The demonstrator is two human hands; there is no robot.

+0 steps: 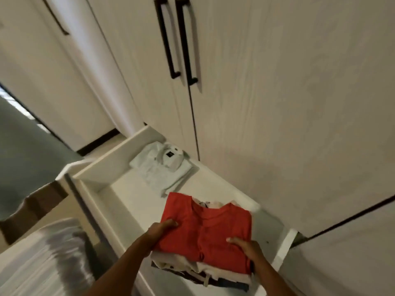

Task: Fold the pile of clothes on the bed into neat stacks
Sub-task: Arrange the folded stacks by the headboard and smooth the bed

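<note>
A folded red shirt [210, 233] tops a stack of folded clothes [192, 269], held over an open white drawer [111, 165]. My left hand [159, 230] grips the stack's left edge, thumb on the red shirt. At the stack's right front corner, my right hand [245, 247] holds it with fingers on top. White, dark and blue garments show under the red one. A folded pale shirt with a collar [164, 165] lies at the far end of the drawer.
Tall white wardrobe doors with black handles [181, 39] rise behind the drawer. A bed edge with white bedding [42, 259] is at lower left, blurred. Wooden floor [32, 206] and a grey area show at the left.
</note>
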